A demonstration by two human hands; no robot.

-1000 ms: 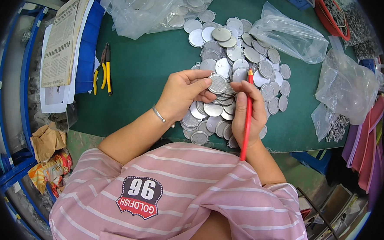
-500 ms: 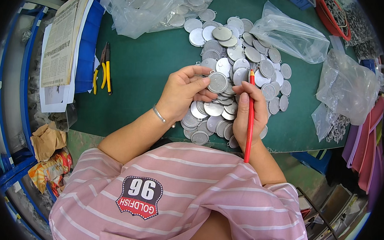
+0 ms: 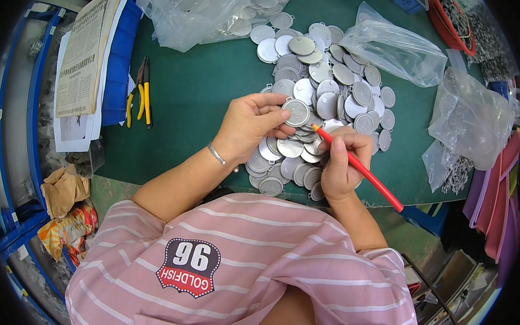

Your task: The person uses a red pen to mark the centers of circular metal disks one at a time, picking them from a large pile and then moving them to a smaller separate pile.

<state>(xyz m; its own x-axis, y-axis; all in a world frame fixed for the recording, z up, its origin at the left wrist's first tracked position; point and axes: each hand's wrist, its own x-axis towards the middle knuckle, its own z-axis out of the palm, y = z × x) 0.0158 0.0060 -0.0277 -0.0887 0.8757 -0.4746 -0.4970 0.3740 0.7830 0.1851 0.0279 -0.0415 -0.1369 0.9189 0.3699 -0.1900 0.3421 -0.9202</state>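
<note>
Between the thumb and fingers of my left hand is a round silver metal disc with a raised rim, a textured face and small loops at its edge. My right hand grips a red pencil whose yellowish tip points up and left, near the disc but apart from it. Both hands are over a loose pile of similar metal discs that spreads away across the green table. Some discs lie under my fingers and are partly hidden.
Yellow-handled pliers lie at the left, beside a blue bin with papers on it. Clear plastic bags lie around the pile. A red basket of metal parts stands at the far right of the green table.
The red pencil has swung from upright to slanting, its tip now toward the held disc. My right hand has turned and lowered slightly. My left hand keeps the disc nearly in place.
</note>
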